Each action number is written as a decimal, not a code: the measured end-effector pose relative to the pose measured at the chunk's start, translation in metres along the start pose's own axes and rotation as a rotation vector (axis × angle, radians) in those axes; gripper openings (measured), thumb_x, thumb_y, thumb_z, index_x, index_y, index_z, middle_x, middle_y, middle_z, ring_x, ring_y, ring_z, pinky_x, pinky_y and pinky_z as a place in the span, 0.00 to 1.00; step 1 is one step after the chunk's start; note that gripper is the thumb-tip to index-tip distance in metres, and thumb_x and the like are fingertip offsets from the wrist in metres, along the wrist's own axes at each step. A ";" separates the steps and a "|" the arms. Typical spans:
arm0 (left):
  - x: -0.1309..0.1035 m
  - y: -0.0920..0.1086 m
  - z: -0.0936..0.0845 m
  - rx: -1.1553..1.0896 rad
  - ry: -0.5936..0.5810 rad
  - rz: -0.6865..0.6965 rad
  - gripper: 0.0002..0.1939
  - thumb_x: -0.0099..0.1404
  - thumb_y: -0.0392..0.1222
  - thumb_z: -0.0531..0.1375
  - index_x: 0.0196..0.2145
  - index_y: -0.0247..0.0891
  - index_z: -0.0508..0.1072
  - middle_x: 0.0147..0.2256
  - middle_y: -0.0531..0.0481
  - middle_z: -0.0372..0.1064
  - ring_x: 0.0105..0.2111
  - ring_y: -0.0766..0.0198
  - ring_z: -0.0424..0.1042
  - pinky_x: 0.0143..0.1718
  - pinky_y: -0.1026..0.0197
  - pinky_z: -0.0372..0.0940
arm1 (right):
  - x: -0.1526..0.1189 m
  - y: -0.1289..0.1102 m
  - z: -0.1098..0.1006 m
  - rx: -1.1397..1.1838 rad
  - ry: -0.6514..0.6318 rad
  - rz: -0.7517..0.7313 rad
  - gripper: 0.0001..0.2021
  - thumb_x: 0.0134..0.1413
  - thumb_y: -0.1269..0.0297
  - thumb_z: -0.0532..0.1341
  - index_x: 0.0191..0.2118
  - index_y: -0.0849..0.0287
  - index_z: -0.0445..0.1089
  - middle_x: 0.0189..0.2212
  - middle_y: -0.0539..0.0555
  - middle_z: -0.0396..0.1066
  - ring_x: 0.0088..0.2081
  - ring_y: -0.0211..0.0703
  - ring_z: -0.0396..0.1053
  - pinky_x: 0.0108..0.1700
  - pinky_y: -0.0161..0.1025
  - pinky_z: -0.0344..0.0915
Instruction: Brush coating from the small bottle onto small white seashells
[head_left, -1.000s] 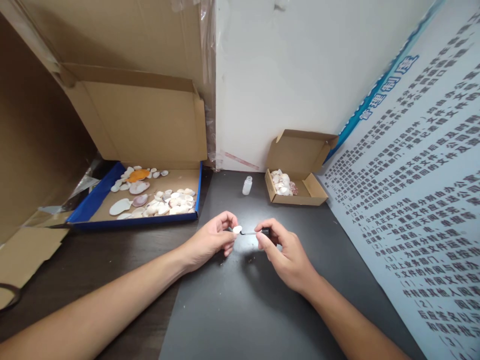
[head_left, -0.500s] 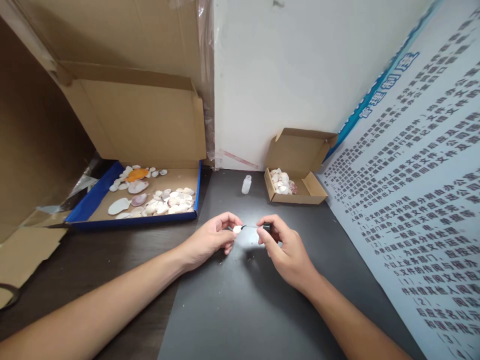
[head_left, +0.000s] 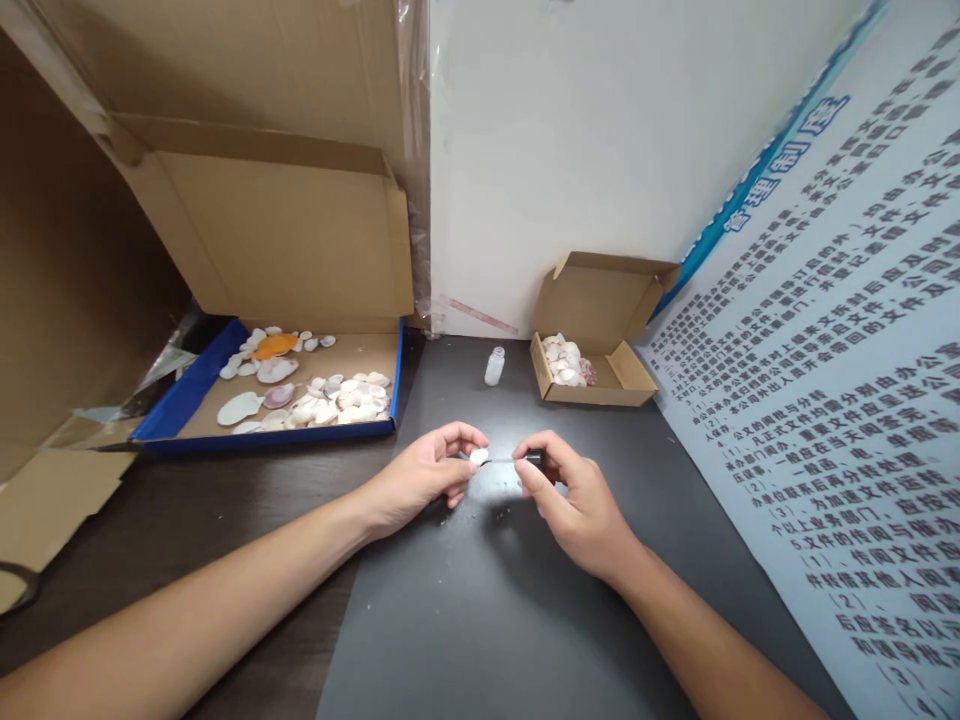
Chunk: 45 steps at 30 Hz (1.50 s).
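Note:
A small white shell [head_left: 478, 457] is pinched between the thumb and fingertips of my left hand [head_left: 435, 468]. My right hand [head_left: 559, 488] grips a small brush by its black cap [head_left: 534, 458]. The brush's thin stem points left, and its dark tip is at the shell's edge. Beyond both hands a small clear bottle [head_left: 495, 367] with whitish contents stands uncapped on the dark grey mat [head_left: 427, 620]. Tiny white specks lie on the mat below the hands.
At the left, a blue-edged cardboard box [head_left: 270, 442] holds many shells and an orange one [head_left: 274, 346]. A smaller open box [head_left: 600, 397] of shells stands at the back right. Along the right side is a printed board [head_left: 825, 400]. Cut cardboard [head_left: 56, 520] lies far left.
The shell in my left hand has turned slightly, and the brush tip now sits lower against its edge. Both hands stay nearly in place; the view has shifted a little.

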<state>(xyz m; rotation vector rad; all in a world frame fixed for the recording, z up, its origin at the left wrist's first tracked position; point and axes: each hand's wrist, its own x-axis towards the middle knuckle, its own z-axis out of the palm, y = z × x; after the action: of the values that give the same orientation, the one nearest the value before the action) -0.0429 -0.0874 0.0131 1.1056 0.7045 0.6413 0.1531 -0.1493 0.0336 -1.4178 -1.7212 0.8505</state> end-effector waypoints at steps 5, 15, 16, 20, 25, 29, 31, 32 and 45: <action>0.000 0.000 -0.001 0.037 -0.004 -0.013 0.13 0.59 0.40 0.64 0.41 0.36 0.68 0.29 0.58 0.62 0.19 0.77 0.59 0.22 0.67 0.56 | -0.001 0.001 0.001 0.007 0.007 0.009 0.09 0.64 0.57 0.55 0.40 0.56 0.66 0.23 0.47 0.66 0.22 0.37 0.62 0.27 0.35 0.58; 0.000 -0.001 0.000 0.008 0.000 0.000 0.15 0.58 0.40 0.65 0.41 0.38 0.65 0.33 0.57 0.63 0.18 0.78 0.59 0.21 0.67 0.55 | 0.000 0.006 0.003 -0.010 0.083 0.000 0.10 0.65 0.56 0.56 0.43 0.56 0.66 0.23 0.46 0.65 0.23 0.36 0.62 0.28 0.35 0.58; 0.000 -0.001 0.000 0.011 0.001 -0.001 0.16 0.59 0.41 0.65 0.41 0.38 0.65 0.33 0.57 0.63 0.18 0.78 0.59 0.21 0.67 0.55 | 0.000 0.006 0.003 -0.006 0.081 0.001 0.10 0.64 0.56 0.56 0.43 0.56 0.66 0.23 0.46 0.64 0.23 0.37 0.62 0.28 0.35 0.58; -0.001 0.000 0.000 0.011 0.007 -0.001 0.17 0.59 0.41 0.65 0.43 0.39 0.64 0.33 0.58 0.63 0.18 0.78 0.59 0.21 0.67 0.55 | -0.001 0.001 0.002 0.017 0.009 -0.001 0.08 0.64 0.57 0.55 0.40 0.56 0.66 0.24 0.47 0.66 0.24 0.37 0.63 0.28 0.35 0.59; -0.001 0.000 0.001 0.008 0.012 0.004 0.16 0.59 0.40 0.64 0.42 0.39 0.64 0.33 0.58 0.63 0.18 0.78 0.58 0.21 0.66 0.54 | -0.001 0.001 0.002 -0.011 -0.002 -0.027 0.08 0.64 0.58 0.55 0.39 0.56 0.66 0.23 0.47 0.66 0.25 0.38 0.63 0.28 0.35 0.58; -0.002 0.001 0.002 0.009 0.014 0.000 0.17 0.58 0.42 0.66 0.42 0.38 0.64 0.33 0.57 0.63 0.18 0.78 0.58 0.21 0.67 0.53 | 0.000 0.001 0.001 -0.024 0.065 -0.035 0.07 0.63 0.59 0.56 0.40 0.56 0.67 0.24 0.48 0.66 0.25 0.38 0.63 0.29 0.35 0.58; -0.002 0.001 0.002 0.009 0.018 -0.001 0.17 0.58 0.42 0.66 0.42 0.38 0.64 0.33 0.57 0.63 0.18 0.78 0.58 0.21 0.67 0.54 | 0.000 0.000 0.001 -0.016 0.020 -0.040 0.07 0.63 0.59 0.56 0.38 0.56 0.67 0.23 0.47 0.65 0.25 0.38 0.62 0.29 0.35 0.58; -0.002 0.000 0.002 0.009 0.020 -0.001 0.17 0.58 0.42 0.66 0.41 0.38 0.64 0.33 0.57 0.63 0.18 0.78 0.58 0.21 0.67 0.54 | -0.001 -0.001 0.001 -0.010 -0.010 -0.044 0.08 0.63 0.59 0.56 0.37 0.56 0.67 0.22 0.47 0.65 0.25 0.38 0.61 0.28 0.34 0.57; -0.002 0.000 0.001 0.009 0.015 0.003 0.17 0.57 0.41 0.66 0.41 0.38 0.65 0.33 0.57 0.63 0.18 0.78 0.58 0.20 0.68 0.54 | -0.002 0.000 0.004 0.001 0.004 -0.045 0.08 0.64 0.58 0.55 0.38 0.56 0.67 0.23 0.47 0.66 0.24 0.37 0.62 0.28 0.34 0.58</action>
<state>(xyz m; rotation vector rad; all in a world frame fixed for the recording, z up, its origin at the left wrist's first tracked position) -0.0427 -0.0894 0.0137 1.1114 0.7193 0.6495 0.1500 -0.1510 0.0319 -1.3747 -1.7429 0.8234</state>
